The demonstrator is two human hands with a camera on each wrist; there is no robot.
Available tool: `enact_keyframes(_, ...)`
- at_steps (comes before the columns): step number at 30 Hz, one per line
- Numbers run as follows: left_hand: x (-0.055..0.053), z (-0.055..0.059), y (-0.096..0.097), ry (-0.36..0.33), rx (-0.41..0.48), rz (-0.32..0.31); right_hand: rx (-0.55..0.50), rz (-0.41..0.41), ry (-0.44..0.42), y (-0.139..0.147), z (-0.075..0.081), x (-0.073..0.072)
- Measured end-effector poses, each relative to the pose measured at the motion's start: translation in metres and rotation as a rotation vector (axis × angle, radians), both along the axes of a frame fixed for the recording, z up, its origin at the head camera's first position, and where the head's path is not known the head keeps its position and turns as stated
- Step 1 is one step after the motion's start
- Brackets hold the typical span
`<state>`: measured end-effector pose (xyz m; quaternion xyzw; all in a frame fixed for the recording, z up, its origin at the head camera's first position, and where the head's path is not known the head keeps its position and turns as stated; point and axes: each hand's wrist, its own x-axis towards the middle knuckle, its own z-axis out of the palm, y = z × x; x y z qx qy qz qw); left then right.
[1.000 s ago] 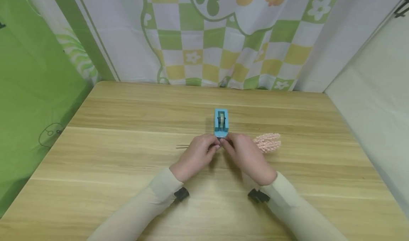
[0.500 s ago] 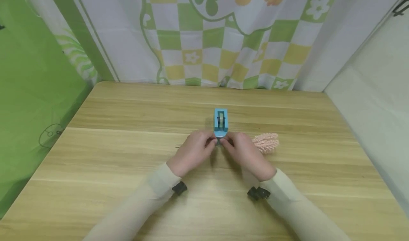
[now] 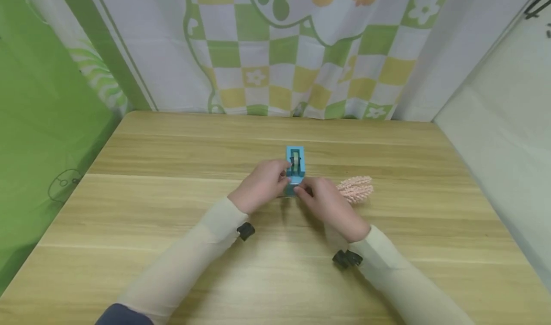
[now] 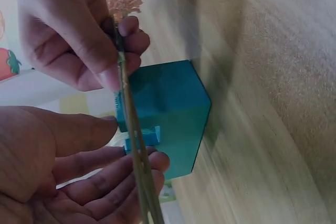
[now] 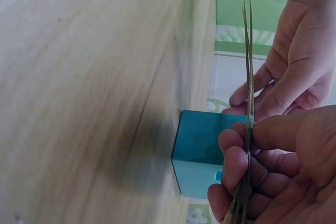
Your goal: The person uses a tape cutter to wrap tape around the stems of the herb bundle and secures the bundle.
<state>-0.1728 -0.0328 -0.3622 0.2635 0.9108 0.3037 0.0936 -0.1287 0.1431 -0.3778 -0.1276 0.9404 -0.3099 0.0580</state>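
Note:
A blue tape dispenser with a tape roll stands on the table in the head view. My right hand pinches thin brown stems between thumb and fingers, just in front of the dispenser. Pink flower sprigs at the stems' other end stick out to the right of that hand. Beside the dispenser's left side is my left hand, its thumb and fingers spread apart. In the left wrist view the bare stem ends pass in front of the left fingers. A greenish wrap shows on the stems by the right thumb.
The wooden table reaches back to a checked green, yellow and white curtain. Green cloth hangs at the left and a pale wall rises at the right. Each wrist wears a black device.
My left hand has come away from the stems and moved up to the dispenser's left side, its fingers opening. The right hand keeps its pinch in nearly the same place.

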Motion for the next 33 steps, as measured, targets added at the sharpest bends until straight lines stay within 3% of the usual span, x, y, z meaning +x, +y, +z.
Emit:
enact_keyframes(13, -0.0062, -0.0017, 0.003, -0.067, 0.014, 0.002, -0.005, -0.022, 0.021, -0.0001, -0.0034, 0.0004)
enact_keyframes(33, -0.0057, 0.0005, 0.0036, -0.097, 0.004, 0.02, 0.028, -0.01, 0.019, 0.0006, 0.0004, 0.0014)
